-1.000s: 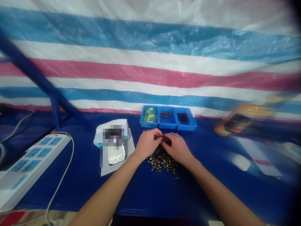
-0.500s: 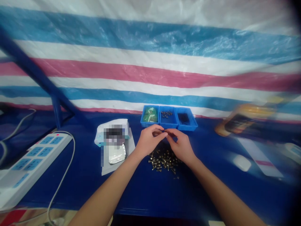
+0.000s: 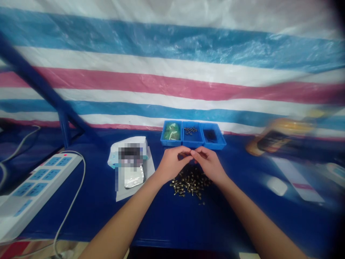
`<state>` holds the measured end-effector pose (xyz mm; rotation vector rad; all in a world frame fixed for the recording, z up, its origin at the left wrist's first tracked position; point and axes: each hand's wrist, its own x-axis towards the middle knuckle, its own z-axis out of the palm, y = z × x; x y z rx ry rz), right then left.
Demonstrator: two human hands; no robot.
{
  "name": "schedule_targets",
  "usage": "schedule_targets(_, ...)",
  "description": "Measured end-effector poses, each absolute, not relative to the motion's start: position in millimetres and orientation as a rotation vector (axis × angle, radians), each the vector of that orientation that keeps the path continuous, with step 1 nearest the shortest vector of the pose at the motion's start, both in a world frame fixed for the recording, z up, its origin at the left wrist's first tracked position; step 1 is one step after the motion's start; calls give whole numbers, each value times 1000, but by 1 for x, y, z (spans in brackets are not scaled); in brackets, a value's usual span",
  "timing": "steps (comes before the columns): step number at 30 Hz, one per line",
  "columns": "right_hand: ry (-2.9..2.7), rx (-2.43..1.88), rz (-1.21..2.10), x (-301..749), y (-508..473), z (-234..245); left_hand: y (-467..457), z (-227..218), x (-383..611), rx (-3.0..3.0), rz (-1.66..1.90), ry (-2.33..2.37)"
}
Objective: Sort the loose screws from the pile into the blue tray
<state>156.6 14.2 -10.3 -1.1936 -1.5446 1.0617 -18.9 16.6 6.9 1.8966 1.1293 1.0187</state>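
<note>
My left hand (image 3: 172, 162) and my right hand (image 3: 211, 163) meet fingertip to fingertip over the table. Both are closed in a pinch, and whatever lies between the fingertips is too small or hidden to make out. Just below them a loose pile of brass-coloured screws (image 3: 190, 185) lies on the blue table, partly covered by my hands. Beyond my fingers stand three joined blue bins: the left bin (image 3: 163, 142) holds a green-and-white bag, the middle bin (image 3: 192, 141) some screws, the right bin (image 3: 217, 146) small dark pieces.
On the left lie a white power strip (image 3: 40, 183) with a cable (image 3: 71, 207), and a white packet (image 3: 114, 153) beside a shiny pale device (image 3: 134, 178). To the right are a blurred bottle (image 3: 280, 135), a white mouse-shaped object (image 3: 277, 186) and a pale flat box (image 3: 296, 180). A striped sheet (image 3: 172, 82) hangs behind.
My hands have shifted slightly down and right, their fingertips still together. The right thumb now crosses in front of the left fingertips. The bins and screw pile have stayed put.
</note>
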Motion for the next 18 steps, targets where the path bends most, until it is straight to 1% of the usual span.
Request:
schedule_targets(10,-1491,-1141,1191,155,17,-14,17,6,-18,1837,1064,1174)
schedule_targets(12,-1397,-1139,1159,158,20,-13,17,5,-19,1810,1085,1204)
schedule_targets(15,-1122,-1205,1017,166,25,-13,20,3,-21,1808,1089,1298)
schedule_targets(18,-1004,-1323,967,176,30,-16,23,0,-26,1882,1017,1419)
